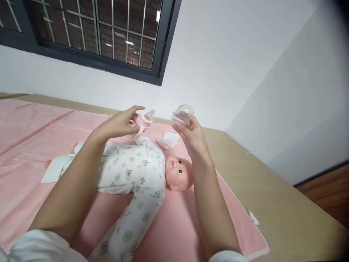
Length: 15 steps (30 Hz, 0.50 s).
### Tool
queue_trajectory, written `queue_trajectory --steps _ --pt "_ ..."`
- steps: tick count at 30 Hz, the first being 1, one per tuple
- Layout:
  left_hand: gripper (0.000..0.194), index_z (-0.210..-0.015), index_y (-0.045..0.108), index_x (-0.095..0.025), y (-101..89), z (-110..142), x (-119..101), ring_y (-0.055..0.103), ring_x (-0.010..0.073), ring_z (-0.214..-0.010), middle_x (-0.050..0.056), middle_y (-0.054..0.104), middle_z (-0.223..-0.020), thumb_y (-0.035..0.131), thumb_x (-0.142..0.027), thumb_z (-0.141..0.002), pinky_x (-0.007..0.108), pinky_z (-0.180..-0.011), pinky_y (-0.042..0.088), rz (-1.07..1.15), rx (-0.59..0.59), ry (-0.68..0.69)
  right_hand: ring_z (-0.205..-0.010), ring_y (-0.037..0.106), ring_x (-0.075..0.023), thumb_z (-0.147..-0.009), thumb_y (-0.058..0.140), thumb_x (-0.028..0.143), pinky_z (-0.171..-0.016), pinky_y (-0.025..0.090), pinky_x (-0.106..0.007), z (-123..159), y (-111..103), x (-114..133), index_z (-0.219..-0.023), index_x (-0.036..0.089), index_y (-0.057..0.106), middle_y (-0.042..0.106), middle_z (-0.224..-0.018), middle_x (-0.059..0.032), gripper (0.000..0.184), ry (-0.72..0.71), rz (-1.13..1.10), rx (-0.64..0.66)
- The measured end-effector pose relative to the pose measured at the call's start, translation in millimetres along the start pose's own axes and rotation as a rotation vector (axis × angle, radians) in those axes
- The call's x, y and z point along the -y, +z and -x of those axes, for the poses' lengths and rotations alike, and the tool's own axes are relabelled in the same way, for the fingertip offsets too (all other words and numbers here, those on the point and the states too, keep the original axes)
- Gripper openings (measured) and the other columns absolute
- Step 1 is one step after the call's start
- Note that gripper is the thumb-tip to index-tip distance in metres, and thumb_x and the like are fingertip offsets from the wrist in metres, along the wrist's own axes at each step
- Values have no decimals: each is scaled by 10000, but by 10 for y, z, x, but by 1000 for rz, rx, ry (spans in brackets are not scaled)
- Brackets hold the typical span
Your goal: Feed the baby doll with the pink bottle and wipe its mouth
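gripping a pink-collared bottle (143,122) in the left hand (122,122) and a clear cap (184,113) in the right hand (193,137). holding both up, apart, near a doll (131,167) lying on a pink sheet (174,222).

Tan surface (240,171): pink cloth (171,225) spread short of far and right edges; doll (125,171), crumpled white item (169,139) on cloth.
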State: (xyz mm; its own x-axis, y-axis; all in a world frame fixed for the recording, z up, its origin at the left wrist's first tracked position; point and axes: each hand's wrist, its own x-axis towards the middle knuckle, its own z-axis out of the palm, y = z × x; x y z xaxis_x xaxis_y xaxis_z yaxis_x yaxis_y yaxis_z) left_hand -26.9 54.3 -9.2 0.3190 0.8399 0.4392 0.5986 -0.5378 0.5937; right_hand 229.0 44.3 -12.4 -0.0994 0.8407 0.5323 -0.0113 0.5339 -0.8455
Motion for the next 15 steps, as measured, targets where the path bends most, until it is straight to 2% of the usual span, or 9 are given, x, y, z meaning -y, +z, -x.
queue_trajectory --steps 2,4,8,12,15 --pt "734 -1409 436 -270 3 -49 147 618 264 -1052 62 634 -1178 620 -300 -699 340 -854 498 15 -14 -57 -1216 558 -209 -681 767 422 -1037 454 -396 -106 -167 -172 -1143 267 530 596 -1309 -47 541 4 44 -61" --pt "730 -1387 458 -256 16 -103 341 625 257 -1031 53 633 -1190 614 -297 -675 327 -839 496 41 -29 -99 -1172 580 -218 -660 762 408 -1011 461 -400 -208 -372 -418 -1127 234 512 608 -1275 -74 558 50 157 -173" --pt "665 -1241 556 -198 54 -196 787 636 257 -997 57 648 -1168 630 -302 -588 309 -832 489 58 -25 -189 -1100 606 -254 -649 726 376 -951 471 -393 -255 -811 -1001 -1101 183 494 620 -1215 -122 543 263 543 -377" --pt "641 -1207 541 -190 60 -214 1090 644 253 -989 70 663 -1123 664 -327 -593 292 -803 492 -82 -3 -364 -1099 603 -289 -721 672 374 -897 478 -372 -62 -1156 -1492 -1156 143 499 624 -1209 -165 522 488 895 -420" --pt "657 -1232 508 -170 48 -198 1187 636 269 -1018 100 650 -1145 668 -283 -605 297 -798 489 -177 -20 -454 -1233 524 -328 -767 633 363 -989 431 -407 91 -1293 -1711 -1182 126 518 614 -1239 -185 493 620 1072 -429"
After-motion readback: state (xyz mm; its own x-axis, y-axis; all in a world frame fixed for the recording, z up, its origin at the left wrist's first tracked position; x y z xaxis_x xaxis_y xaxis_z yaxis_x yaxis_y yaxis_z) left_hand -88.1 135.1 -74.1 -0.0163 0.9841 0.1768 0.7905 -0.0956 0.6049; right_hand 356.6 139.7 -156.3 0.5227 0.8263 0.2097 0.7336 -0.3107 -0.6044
